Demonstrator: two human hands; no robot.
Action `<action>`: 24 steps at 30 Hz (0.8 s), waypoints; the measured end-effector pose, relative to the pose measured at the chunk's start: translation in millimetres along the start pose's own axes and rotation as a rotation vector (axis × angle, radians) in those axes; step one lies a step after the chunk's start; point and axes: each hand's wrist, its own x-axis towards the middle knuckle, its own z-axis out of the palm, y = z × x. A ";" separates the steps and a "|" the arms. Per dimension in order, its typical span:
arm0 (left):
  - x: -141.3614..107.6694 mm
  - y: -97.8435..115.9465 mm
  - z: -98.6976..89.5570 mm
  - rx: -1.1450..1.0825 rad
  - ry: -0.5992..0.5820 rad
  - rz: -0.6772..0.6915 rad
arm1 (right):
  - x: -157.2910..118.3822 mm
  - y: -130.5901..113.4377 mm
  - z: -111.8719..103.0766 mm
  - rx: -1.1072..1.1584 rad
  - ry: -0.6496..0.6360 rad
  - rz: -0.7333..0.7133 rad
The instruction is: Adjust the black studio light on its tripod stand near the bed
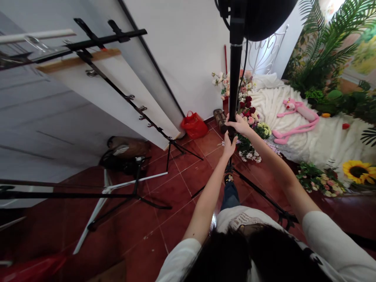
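A black light stand [235, 78] rises upright in front of me, with a dark, round lamp head [270, 19] at its top and a cable hanging along the pole. My right hand [240, 125] is closed round the pole at a joint. Just below it, my left hand [229, 147] grips the same pole, thumb to the right side. The fingers' far sides are partly hidden behind the pole. Below the hands, the stand's legs [249, 182] spread over the floor near my foot.
On the left, a backdrop stand with clips [129, 98] carries white boards; more stand legs [138, 196] cross the red tiles [188, 176]. A red bag [194, 124] sits by the wall. At right are artificial flowers [249, 111], white cloth [329, 137], a pink plush toy [307, 113] and a sunflower [357, 171].
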 end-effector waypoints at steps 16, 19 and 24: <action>1.5 -0.7 3.1 -0.029 0.048 -0.011 | -4.3 13.0 6.4 0.077 0.022 0.009; 0.7 0.3 3.1 -0.036 0.053 -0.012 | -10.3 11.6 1.7 0.109 0.001 -0.026; 0.4 -0.1 2.8 -0.058 0.035 -0.011 | -35.7 23.5 -12.5 0.052 -0.063 -0.118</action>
